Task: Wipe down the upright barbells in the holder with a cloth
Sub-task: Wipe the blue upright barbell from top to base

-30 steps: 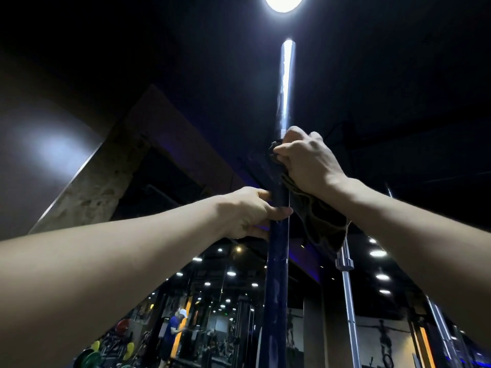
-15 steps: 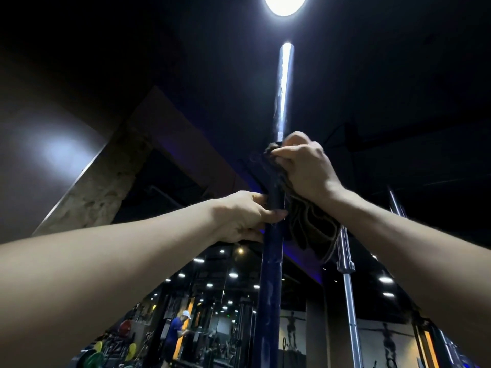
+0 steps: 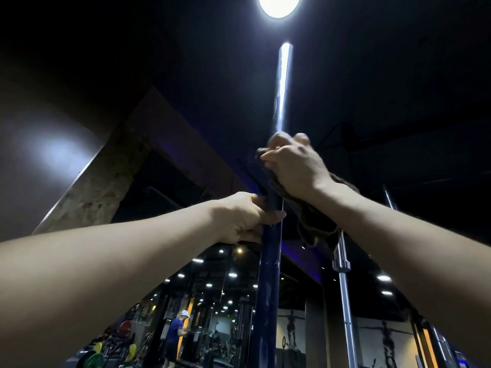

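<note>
Head view, tilted steeply upward along an upright barbell at frame centre: dark blue on the lower shaft, bright and reflective near the top under a round ceiling lamp. Left hand at mid-shaft, fingers wrapped round the bar, thumb lying across its front. Right hand higher on the same bar, fingers clenched round a dark cloth bunched against the shaft. Loose end of the cloth hanging below the right wrist, draped in front of a second barbell. That second bar silver, upright, just right of the first, its collar showing beneath the cloth's hem. Tip of another bar behind the right forearm. Holder at the bars' feet out of frame. Dark ceiling overhead, a concrete beam slanting at left. Far below, a lit gym floor with coloured weight plates and a person in a blue top and pale cap.
</note>
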The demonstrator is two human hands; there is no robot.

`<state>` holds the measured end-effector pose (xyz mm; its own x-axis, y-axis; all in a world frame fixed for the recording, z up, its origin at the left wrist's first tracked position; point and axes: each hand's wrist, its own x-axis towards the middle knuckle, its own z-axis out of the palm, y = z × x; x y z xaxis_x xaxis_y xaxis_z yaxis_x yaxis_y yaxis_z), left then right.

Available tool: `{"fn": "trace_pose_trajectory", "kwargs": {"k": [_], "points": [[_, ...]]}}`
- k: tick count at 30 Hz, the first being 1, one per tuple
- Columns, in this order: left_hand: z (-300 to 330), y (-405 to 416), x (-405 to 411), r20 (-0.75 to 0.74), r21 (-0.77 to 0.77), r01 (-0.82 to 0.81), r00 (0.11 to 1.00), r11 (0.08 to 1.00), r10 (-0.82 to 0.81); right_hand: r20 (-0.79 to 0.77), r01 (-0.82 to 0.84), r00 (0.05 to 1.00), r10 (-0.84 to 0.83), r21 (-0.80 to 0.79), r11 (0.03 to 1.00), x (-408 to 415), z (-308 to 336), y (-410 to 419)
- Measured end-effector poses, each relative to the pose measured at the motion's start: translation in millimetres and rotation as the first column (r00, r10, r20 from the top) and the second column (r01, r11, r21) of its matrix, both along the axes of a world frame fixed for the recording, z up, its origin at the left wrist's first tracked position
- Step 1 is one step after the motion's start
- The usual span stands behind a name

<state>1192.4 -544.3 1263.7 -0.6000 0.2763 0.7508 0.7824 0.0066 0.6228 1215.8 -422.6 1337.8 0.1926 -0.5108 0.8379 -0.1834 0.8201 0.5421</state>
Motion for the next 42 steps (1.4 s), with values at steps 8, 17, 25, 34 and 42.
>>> {"fn": "trace_pose_trajectory", "kwargs": {"k": [8, 17, 25, 34, 42], "points": [[2, 7, -1, 0.009, -0.015, 0.002, 1.0, 1.0, -0.002, 0.037, -0.17, 0.985, 0.17, -0.009, 0.985, -16, 2, 18], [2, 18, -5, 0.007, -0.012, 0.022, 1.0, 1.0, -0.022, 0.01, 0.161, 0.987, -0.16, -0.032, 0.986, 3, -2, -4], [4, 22, -10, 0.052, 0.011, 0.018, 0.999, 1.0, -0.018, -0.042, -0.472, 0.88, 0.472, -0.182, 0.863, -31, -6, 25], [1, 23, -14, 0.024, 0.012, -0.006, 1.0, 1.0, 0.006, -0.036, -0.634, 0.485, 0.874, -0.703, 0.322, -32, -6, 27], [-37, 18, -8, -0.089, -0.15, -0.14, 0.988, 0.979, 0.127, 0.023, -0.497, 0.673, 0.739, -0.726, 0.475, -23, -6, 27]]}}
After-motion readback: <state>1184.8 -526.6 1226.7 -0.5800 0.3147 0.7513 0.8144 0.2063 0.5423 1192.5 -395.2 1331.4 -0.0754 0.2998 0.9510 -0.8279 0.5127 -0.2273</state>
